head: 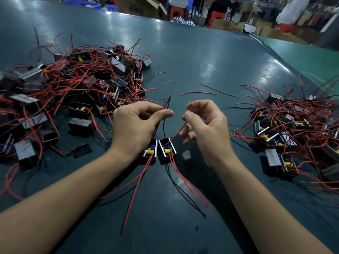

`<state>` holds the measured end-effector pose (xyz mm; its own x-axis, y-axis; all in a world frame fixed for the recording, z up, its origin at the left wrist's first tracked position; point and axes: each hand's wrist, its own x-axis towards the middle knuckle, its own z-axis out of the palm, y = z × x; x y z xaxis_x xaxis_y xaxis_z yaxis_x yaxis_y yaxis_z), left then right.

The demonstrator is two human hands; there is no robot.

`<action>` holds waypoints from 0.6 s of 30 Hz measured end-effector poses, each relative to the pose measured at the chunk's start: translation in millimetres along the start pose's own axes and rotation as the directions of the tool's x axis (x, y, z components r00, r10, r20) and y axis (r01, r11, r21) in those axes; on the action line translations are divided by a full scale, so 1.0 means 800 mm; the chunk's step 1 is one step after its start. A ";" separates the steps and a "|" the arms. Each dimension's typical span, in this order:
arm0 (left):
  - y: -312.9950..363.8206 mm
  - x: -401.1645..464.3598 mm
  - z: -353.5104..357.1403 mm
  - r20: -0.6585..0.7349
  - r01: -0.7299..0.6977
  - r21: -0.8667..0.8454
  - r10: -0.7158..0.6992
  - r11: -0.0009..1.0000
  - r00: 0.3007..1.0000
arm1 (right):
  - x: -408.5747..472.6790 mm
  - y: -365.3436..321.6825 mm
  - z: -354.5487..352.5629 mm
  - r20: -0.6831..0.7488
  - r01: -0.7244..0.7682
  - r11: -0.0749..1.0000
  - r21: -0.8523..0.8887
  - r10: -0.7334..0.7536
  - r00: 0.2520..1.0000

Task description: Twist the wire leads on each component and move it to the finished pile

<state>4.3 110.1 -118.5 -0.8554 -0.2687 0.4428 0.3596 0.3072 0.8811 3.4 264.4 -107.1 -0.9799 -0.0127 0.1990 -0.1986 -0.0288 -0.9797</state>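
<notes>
Two components [159, 150] sit side by side on the bench [201, 61], between two piles: a large one [73, 92] at the left, a smaller one [293, 129] at the right. Both forearms reach forward. The left hand [136, 123] pinches a red and a black lead [166, 107] between thumb and forefinger. The right hand [205, 125], fingers curled, pinches one red lead [190, 108].

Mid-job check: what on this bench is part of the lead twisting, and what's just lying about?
In the job:
left hand, right hand
two components
left pile, right pile

Lying about:
loose red wires
cardboard boxes
red stools
</notes>
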 end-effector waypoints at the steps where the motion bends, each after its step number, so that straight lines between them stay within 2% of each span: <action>1: 0.000 0.000 0.000 0.006 -0.001 -0.010 0.001 1.000 1.000 | 0.001 0.000 0.000 -0.002 0.005 1.000 0.001 -0.005 1.000; 8: -0.003 0.002 0.000 0.041 0.000 -0.010 0.000 1.000 0.999 | 0.003 0.001 -0.004 -0.026 0.042 0.999 -0.006 -0.042 0.999; 13: -0.004 0.002 -0.001 -0.060 -0.062 0.050 0.065 0.997 0.996 | 0.002 -0.001 -0.006 -0.035 0.092 0.996 0.002 -0.091 0.995; 18: -0.005 0.003 -0.001 -0.105 -0.114 0.051 0.119 0.992 0.987 | 0.002 0.001 -0.007 0.012 0.074 0.997 0.025 -0.075 0.997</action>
<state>1.0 107.0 -120.9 -0.7628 -0.3247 0.5592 0.4354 0.3815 0.8154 1.2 269.7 -107.6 -0.9621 -0.0223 0.2719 -0.2704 -0.0549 -0.9612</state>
